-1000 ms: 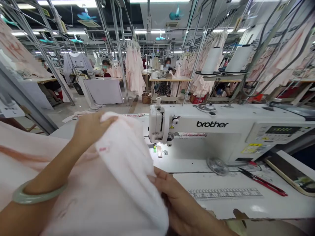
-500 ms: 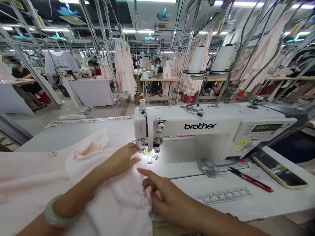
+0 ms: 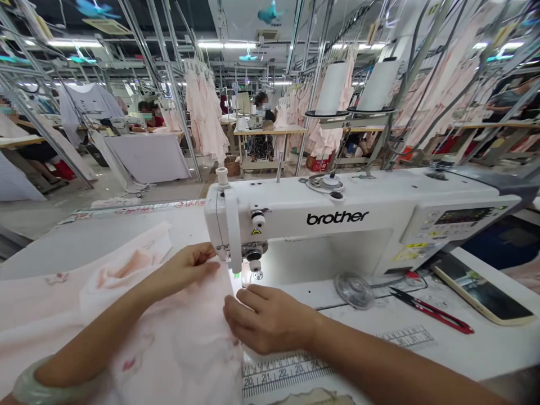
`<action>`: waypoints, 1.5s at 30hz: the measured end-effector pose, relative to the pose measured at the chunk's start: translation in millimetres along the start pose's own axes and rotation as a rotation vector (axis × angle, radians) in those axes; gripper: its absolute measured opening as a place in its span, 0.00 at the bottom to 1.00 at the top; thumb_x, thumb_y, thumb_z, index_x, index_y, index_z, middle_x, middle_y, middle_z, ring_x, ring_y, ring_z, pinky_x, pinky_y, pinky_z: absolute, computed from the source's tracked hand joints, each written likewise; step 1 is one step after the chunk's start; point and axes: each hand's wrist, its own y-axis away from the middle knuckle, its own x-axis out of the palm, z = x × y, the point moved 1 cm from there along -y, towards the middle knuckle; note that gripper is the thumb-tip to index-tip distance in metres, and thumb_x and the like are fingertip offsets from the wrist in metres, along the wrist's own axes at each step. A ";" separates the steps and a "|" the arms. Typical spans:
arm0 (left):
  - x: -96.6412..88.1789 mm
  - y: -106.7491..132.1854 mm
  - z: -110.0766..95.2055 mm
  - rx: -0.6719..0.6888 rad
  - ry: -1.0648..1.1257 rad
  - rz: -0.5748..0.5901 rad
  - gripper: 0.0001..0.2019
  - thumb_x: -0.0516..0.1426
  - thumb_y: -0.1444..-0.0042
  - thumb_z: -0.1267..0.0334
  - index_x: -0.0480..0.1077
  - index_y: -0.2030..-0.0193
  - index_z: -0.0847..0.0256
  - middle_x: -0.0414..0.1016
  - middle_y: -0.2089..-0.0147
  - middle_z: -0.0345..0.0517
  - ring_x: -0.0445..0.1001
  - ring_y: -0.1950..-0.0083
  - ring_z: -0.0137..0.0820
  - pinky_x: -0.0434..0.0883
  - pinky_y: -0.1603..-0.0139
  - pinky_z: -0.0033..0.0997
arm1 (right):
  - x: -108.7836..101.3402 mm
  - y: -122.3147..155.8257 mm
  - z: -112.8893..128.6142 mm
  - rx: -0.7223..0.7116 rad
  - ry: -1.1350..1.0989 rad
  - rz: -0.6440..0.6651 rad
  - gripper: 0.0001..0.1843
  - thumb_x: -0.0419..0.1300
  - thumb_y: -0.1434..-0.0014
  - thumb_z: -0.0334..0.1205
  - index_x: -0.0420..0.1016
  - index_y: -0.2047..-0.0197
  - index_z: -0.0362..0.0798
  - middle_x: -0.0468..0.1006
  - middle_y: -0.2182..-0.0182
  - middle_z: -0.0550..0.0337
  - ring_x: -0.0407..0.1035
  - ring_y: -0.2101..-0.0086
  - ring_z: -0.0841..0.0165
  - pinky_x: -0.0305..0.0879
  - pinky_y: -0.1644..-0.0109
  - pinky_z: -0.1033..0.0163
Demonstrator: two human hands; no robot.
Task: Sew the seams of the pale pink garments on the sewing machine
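A pale pink garment (image 3: 169,349) lies spread on the white sewing table (image 3: 422,360) in front of a white Brother sewing machine (image 3: 337,219). My left hand (image 3: 185,270) rests on the cloth just left of the needle, its fingers curled and pinching the fabric edge. My right hand (image 3: 261,318) lies on the cloth's right edge, directly in front of the presser foot (image 3: 247,275), fingers bent and pressing the fabric down. A pale green bangle (image 3: 29,388) circles my left wrist.
Red-handled thread snips (image 3: 434,315) and a phone (image 3: 481,292) lie on the table at right. A printed ruler (image 3: 295,371) runs along the front edge. Thread cones (image 3: 333,87) stand behind the machine. Other workers sit at distant tables among racks of hanging pink garments (image 3: 206,112).
The lifted bundle of pink cloth has been brought down flat onto the table. Both hands moved forward to the needle area, and my right hand has settled onto the fabric edge.
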 end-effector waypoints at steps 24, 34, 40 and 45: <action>43.5 17.3 -6.3 -0.036 -0.113 -0.044 0.07 0.53 0.42 0.61 0.66 0.69 0.58 0.69 0.71 0.36 0.69 0.66 0.31 0.63 0.65 0.29 | 3.8 10.4 3.5 0.225 -0.291 0.240 0.08 0.50 0.30 0.30 0.70 0.56 0.41 0.74 0.58 0.53 0.64 0.63 0.66 0.63 0.58 0.61; 48.0 16.1 -7.0 -0.005 -0.182 -0.139 0.07 0.52 0.41 0.61 0.65 0.68 0.58 0.71 0.66 0.41 0.70 0.62 0.34 0.65 0.58 0.35 | 10.9 12.1 -4.3 0.311 -0.286 0.274 0.06 0.55 0.32 0.31 0.70 0.55 0.39 0.76 0.59 0.49 0.67 0.58 0.63 0.66 0.53 0.59; 48.4 15.0 -10.4 -0.025 -0.190 -0.144 0.08 0.52 0.40 0.60 0.64 0.70 0.58 0.71 0.67 0.40 0.70 0.63 0.34 0.66 0.60 0.35 | 11.6 12.3 -5.8 0.299 -0.257 0.241 0.06 0.54 0.33 0.29 0.71 0.56 0.39 0.76 0.58 0.47 0.67 0.59 0.62 0.67 0.56 0.59; 50.9 14.3 -10.0 -0.015 -0.199 -0.152 0.06 0.52 0.40 0.61 0.64 0.68 0.57 0.71 0.66 0.40 0.71 0.62 0.34 0.66 0.58 0.35 | 14.9 12.3 -6.7 0.314 -0.261 0.298 0.04 0.58 0.36 0.29 0.71 0.57 0.39 0.76 0.57 0.48 0.67 0.61 0.62 0.67 0.57 0.58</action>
